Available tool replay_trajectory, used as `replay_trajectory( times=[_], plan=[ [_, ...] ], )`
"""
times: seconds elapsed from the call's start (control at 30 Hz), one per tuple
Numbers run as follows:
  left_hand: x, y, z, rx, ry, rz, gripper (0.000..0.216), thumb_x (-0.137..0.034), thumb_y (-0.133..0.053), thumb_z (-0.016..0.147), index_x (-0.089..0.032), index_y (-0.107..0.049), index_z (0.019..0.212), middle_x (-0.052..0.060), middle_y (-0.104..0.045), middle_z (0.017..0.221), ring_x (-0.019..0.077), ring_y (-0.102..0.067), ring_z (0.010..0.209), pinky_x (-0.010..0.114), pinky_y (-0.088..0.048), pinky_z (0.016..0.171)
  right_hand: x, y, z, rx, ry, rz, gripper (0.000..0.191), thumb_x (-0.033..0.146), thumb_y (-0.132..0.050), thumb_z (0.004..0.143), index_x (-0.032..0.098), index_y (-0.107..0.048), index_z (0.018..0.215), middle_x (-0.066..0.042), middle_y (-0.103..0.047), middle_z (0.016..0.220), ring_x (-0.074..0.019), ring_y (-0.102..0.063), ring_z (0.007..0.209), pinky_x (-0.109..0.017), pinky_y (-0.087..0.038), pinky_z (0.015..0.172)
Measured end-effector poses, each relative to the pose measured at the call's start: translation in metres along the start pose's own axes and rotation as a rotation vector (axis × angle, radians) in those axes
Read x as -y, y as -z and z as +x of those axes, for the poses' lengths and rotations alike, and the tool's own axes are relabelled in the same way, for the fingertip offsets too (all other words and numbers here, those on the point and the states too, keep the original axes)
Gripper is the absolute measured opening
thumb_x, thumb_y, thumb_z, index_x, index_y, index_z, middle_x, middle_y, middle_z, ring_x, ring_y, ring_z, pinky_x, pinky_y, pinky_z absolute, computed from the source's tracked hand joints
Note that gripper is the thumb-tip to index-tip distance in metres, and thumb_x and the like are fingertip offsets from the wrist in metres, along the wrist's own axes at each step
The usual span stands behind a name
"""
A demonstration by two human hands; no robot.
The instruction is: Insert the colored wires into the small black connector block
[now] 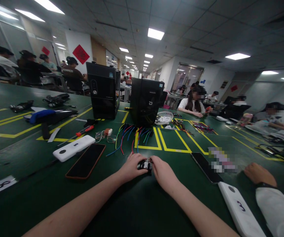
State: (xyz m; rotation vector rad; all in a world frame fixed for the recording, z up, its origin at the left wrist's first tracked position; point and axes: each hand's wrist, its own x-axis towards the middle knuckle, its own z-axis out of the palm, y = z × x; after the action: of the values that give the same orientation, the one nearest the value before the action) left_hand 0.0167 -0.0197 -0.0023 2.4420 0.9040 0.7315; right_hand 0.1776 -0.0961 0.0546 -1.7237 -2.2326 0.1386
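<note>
Head view: my left hand and right hand met over small black-and-white part, fingers of both pinched on it, low on green table. Loose coloured wires lay just beyond. Dark phone and white pack sat to left. Two black computer cases stood farther back. Co-worker's hand rested at right, near second phone.

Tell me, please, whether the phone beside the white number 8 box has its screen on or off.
Off: the phone lies flat, its screen uniformly black.
</note>
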Motion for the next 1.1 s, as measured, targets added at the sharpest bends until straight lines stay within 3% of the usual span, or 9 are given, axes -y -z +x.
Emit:
replay_trajectory(
  times=[0.13, 0.37, 0.53, 0.7, 0.93, 1.03, 1.1],
  plan=[
    [0.000, -0.001, -0.002, 0.002, 0.006, 0.023, 0.052, -0.050, -0.063, 0.071, -0.028, -0.053, 0.117, 0.003, -0.051, 0.103, 0.0239, -0.049, 0.104, 0.052, -0.015, 0.105, -0.011, -0.009, 0.003, 0.087, -0.054, -0.115, 0.043, 0.036, -0.050, 0.082, 0.019, -0.048, 0.121, -0.009, -0.063, 0.103, -0.0220, -0.059, 0.092, -0.030, -0.042, 0.075],
    [0.000, 0.000, -0.003, 0.033, 0.022, 0.034, 0.073, -0.042, -0.063, 0.072, -0.029, -0.030, 0.135, 0.006, -0.047, 0.124, 0.0258, -0.038, 0.120, 0.053, -0.008, 0.107, -0.024, -0.001, 0.007, 0.198, -0.216, -0.217, 0.033, 0.044, -0.052, 0.078, 0.020, -0.061, 0.099, -0.008, -0.066, 0.090, -0.0216, -0.062, 0.085, -0.027, -0.042, 0.068],
    [-0.001, 0.001, -0.004, 0.063, 0.021, 0.039, 0.068, -0.040, -0.060, 0.075, -0.029, -0.030, 0.135, 0.005, -0.048, 0.127, 0.0245, -0.038, 0.121, 0.054, -0.007, 0.108, -0.078, 0.017, 0.024, 0.252, -0.565, -0.317, 0.036, 0.047, -0.052, 0.076, 0.016, -0.064, 0.088, -0.012, -0.066, 0.089, -0.0247, -0.063, 0.083, -0.030, -0.045, 0.065],
    [-0.002, 0.004, -0.004, 0.084, 0.030, 0.043, 0.066, -0.041, -0.060, 0.075, -0.027, -0.033, 0.133, 0.006, -0.047, 0.128, 0.0249, -0.038, 0.122, 0.054, -0.007, 0.108, -0.143, 0.031, 0.061, 0.160, -0.832, -0.308, 0.036, 0.041, -0.052, 0.078, 0.014, -0.065, 0.097, -0.016, -0.064, 0.100, -0.0265, -0.060, 0.095, -0.032, -0.046, 0.072],
    [-0.004, 0.007, -0.003, 0.102, 0.032, 0.051, 0.062, -0.042, -0.058, 0.077, -0.028, -0.035, 0.132, 0.006, -0.046, 0.128, 0.0249, -0.038, 0.122, 0.055, -0.009, 0.108, -0.210, 0.057, 0.078, 0.136, -0.954, -0.229, 0.033, 0.036, -0.058, 0.074, 0.011, -0.068, 0.093, -0.017, -0.066, 0.090, -0.0249, -0.064, 0.085, -0.029, -0.047, 0.068],
    [-0.005, 0.007, -0.003, 0.106, 0.026, 0.056, 0.057, -0.042, -0.057, 0.078, -0.028, -0.038, 0.130, 0.006, -0.046, 0.128, 0.0248, -0.038, 0.122, 0.054, -0.008, 0.108, -0.228, 0.069, 0.068, 0.087, -0.958, -0.187, 0.032, 0.032, -0.051, 0.080, 0.009, -0.068, 0.095, -0.015, -0.067, 0.076, -0.0214, -0.064, 0.072, -0.026, -0.046, 0.062],
    [-0.007, 0.008, -0.003, 0.112, 0.019, 0.056, 0.055, -0.042, -0.057, 0.078, -0.028, -0.040, 0.128, 0.006, -0.047, 0.127, 0.0242, -0.038, 0.121, 0.054, -0.008, 0.108, -0.236, 0.074, 0.060, 0.023, -0.943, -0.170, 0.034, 0.025, -0.044, 0.083, 0.008, -0.064, 0.105, -0.014, -0.068, 0.077, -0.0192, -0.064, 0.070, -0.024, -0.045, 0.061]
  ],
)
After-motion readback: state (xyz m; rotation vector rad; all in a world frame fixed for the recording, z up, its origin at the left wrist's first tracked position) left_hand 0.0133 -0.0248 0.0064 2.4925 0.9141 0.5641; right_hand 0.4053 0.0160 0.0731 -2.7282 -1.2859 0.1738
